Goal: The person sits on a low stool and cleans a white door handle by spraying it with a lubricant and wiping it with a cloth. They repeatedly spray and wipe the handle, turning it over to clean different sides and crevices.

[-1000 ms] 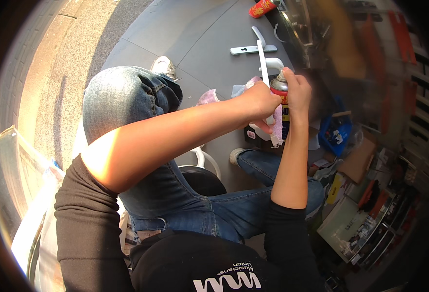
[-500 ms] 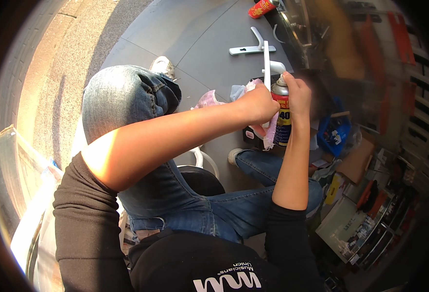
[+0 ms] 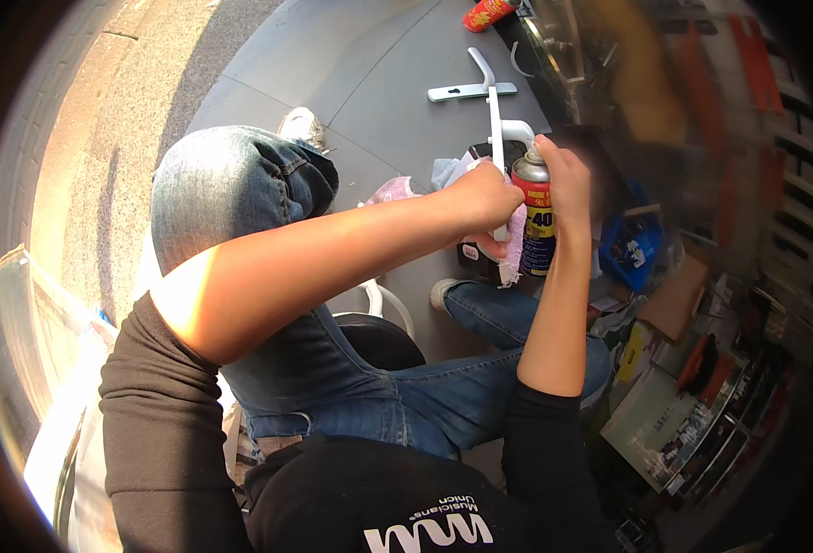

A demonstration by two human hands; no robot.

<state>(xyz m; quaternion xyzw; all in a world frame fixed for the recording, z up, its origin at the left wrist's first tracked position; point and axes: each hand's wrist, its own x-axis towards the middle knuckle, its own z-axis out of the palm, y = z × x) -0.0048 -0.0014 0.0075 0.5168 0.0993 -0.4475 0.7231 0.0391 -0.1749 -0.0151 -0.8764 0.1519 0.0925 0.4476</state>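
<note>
My left hand [image 3: 482, 200] grips a white door handle on its long plate [image 3: 497, 138], held upright, together with a pink cloth [image 3: 513, 249] wrapped around its lower end. My right hand [image 3: 563, 180] holds a spray can [image 3: 535, 221], blue and yellow with a red top, right beside the handle, a finger on its nozzle. Both hands are raised over my knees as I sit.
A second white door handle [image 3: 471, 85] lies on the grey floor ahead, with a red can [image 3: 487, 13] beyond it. A blue box [image 3: 635, 249], cardboard and packaged goods crowd the right side. A pink bag [image 3: 390, 190] lies by my raised left knee [image 3: 231, 184].
The handle and the spray can have shifted slightly, the can now held closer against the handle's upper part. My arms stay in nearly the same pose.
</note>
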